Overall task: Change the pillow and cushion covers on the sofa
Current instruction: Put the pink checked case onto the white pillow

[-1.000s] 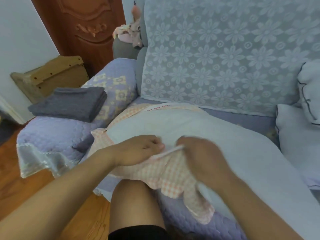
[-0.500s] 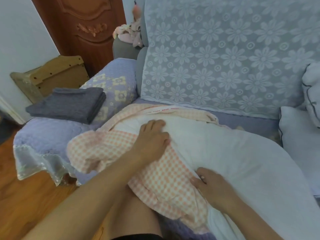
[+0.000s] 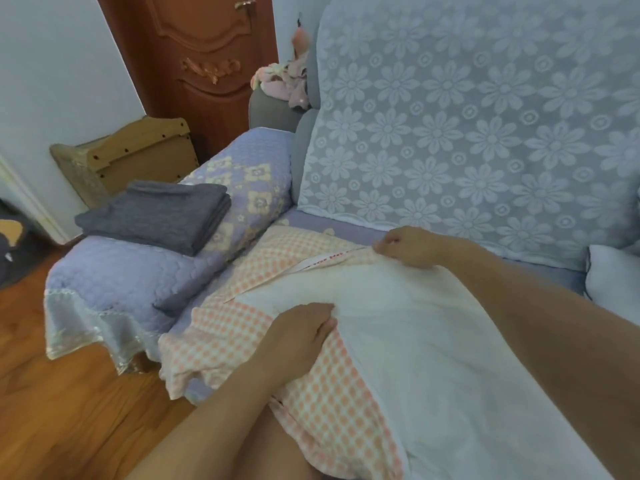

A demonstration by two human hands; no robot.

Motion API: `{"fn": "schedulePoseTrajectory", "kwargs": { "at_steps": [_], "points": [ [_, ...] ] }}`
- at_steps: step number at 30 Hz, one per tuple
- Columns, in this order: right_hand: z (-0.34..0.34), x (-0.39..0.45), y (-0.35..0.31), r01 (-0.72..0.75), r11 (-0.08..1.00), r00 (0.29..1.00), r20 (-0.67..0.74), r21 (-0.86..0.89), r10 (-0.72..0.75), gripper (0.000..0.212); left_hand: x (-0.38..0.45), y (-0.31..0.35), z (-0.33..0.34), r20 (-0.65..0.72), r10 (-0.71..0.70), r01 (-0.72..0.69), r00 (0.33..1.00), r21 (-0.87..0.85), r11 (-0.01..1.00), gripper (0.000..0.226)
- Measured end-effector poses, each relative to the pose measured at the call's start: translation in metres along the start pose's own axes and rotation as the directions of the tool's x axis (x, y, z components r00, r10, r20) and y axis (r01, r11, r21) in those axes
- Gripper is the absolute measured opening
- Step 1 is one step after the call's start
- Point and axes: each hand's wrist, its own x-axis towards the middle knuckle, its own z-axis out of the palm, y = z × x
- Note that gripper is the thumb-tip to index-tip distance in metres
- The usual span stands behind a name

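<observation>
Since half a second ago your right hand (image 3: pixel 405 247) has moved up to the far seam, pinching the checked pink cover (image 3: pixel 325 389) there; its fingertips are hidden in the fold. Your left hand (image 3: pixel 301 332) grips the soft white pillow (image 3: pixel 433 341), which runs off frame lower right, lying on the quilted sofa (image 3: pixel 114 271).

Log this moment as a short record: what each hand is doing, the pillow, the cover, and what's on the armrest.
left hand: grips the cover edge at the pillow's near side
right hand: pinches the cover's far edge
pillow: white, mostly bare, lying on the sofa
cover: pink checked, bunched at the pillow's left end
armrest: folded grey cloth
</observation>
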Motion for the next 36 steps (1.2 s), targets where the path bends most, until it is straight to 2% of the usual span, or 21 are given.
{"fn": "schedulePoseTrajectory", "kwargs": {
  "at_steps": [3,4,6,8,9,11,14,16,18,20,21,23,25,26,27,28,29,30,31,33,36],
  "points": [
    [-0.021,-0.040,-0.010,0.114,0.993,0.991,0.067,0.010,-0.115,0.028,-0.007,-0.002,0.004,-0.128,-0.003,0.001,0.992,-0.016,1.000,0.047],
    [-0.020,-0.059,-0.011,0.171,0.985,0.979,0.119,-0.033,-0.166,0.030,-0.010,-0.003,0.007,-0.198,-0.010,0.005,0.980,-0.026,1.000,0.045],
    [-0.005,-0.106,-0.015,0.300,0.939,0.940,0.221,-0.169,-0.261,0.050,-0.017,0.001,0.013,-0.381,-0.014,0.003,0.925,-0.029,1.000,0.039],
    [0.021,-0.143,-0.015,0.408,0.870,0.908,0.224,-0.278,-0.354,0.053,-0.021,0.007,0.017,-0.542,0.114,-0.055,0.833,0.123,0.991,0.033],
    [0.032,-0.154,-0.017,0.456,0.837,0.890,0.175,-0.303,-0.421,0.049,-0.020,0.008,0.015,-0.564,0.204,-0.098,0.800,0.213,0.972,0.029],
    [0.049,-0.149,-0.017,0.526,0.823,0.848,0.053,-0.214,-0.528,0.031,-0.012,0.010,0.002,-0.490,0.268,-0.172,0.829,0.232,0.957,0.023],
    [0.058,-0.119,-0.039,0.408,0.907,0.913,-0.020,0.104,-0.408,0.002,0.005,0.015,-0.015,-0.272,0.111,-0.115,0.956,0.002,0.993,0.027],
    [0.067,-0.087,-0.059,0.313,0.944,0.949,-0.010,0.108,-0.314,0.013,0.014,0.018,-0.024,-0.117,-0.040,0.026,0.992,-0.125,0.992,0.029],
    [0.082,-0.059,-0.082,0.297,0.938,0.953,0.000,0.176,-0.302,0.026,0.024,0.010,-0.038,0.035,-0.185,0.186,0.982,-0.334,0.924,0.026],
    [0.100,-0.043,-0.099,0.343,0.903,0.938,-0.035,0.258,-0.346,0.032,0.028,-0.002,-0.056,0.128,-0.210,0.246,0.969,-0.473,0.846,0.022],
    [0.109,-0.041,-0.100,0.360,0.901,0.932,-0.042,0.243,-0.361,0.038,0.026,-0.010,-0.065,0.119,-0.204,0.236,0.972,-0.452,0.860,0.016],
    [0.129,-0.040,-0.095,0.385,0.922,0.923,-0.030,0.034,-0.384,0.055,0.015,-0.035,-0.076,-0.082,-0.228,0.199,0.970,-0.263,0.944,0.009],
    [0.145,-0.043,-0.089,0.408,0.874,0.878,-0.148,-0.265,-0.455,0.055,-0.003,-0.070,-0.087,-0.324,-0.370,0.346,0.871,-0.132,0.929,0.022],
    [0.150,-0.045,-0.092,0.415,0.831,0.832,-0.215,-0.370,-0.512,0.052,-0.011,-0.089,-0.094,-0.329,-0.525,0.490,0.785,-0.187,0.851,0.027],
    [0.153,-0.046,-0.100,0.436,0.796,0.775,-0.274,-0.419,-0.569,0.051,-0.018,-0.103,-0.102,-0.240,-0.685,0.634,0.688,-0.261,0.728,0.029],
    [0.157,-0.045,-0.111,0.475,0.767,0.720,-0.310,-0.432,-0.621,0.051,-0.021,-0.116,-0.107,-0.083,-0.810,0.757,0.580,-0.312,0.574,0.030],
    [0.160,-0.043,-0.123,0.519,0.733,0.673,-0.318,-0.440,-0.667,0.050,-0.022,-0.122,-0.111,0.074,-0.866,0.831,0.495,-0.332,0.447,0.033],
    [0.162,-0.040,-0.137,0.546,0.709,0.640,-0.326,-0.446,-0.696,0.047,-0.021,-0.126,-0.113,0.182,-0.875,0.856,0.448,-0.370,0.361,0.038],
    [0.164,-0.038,-0.151,0.548,0.702,0.618,-0.346,-0.455,-0.706,0.044,-0.020,-0.131,-0.112,0.245,-0.863,0.843,0.442,-0.441,0.307,0.038],
    [0.167,-0.034,-0.178,0.494,0.756,0.629,-0.424,-0.429,-0.651,0.034,-0.015,-0.137,-0.109,0.288,-0.834,0.781,0.471,-0.575,0.243,0.031],
    [0.167,-0.028,-0.211,0.385,0.861,0.724,-0.471,-0.332,-0.504,0.037,-0.004,-0.140,-0.107,0.280,-0.804,0.729,0.524,-0.636,0.254,0.020]
  ]
}}
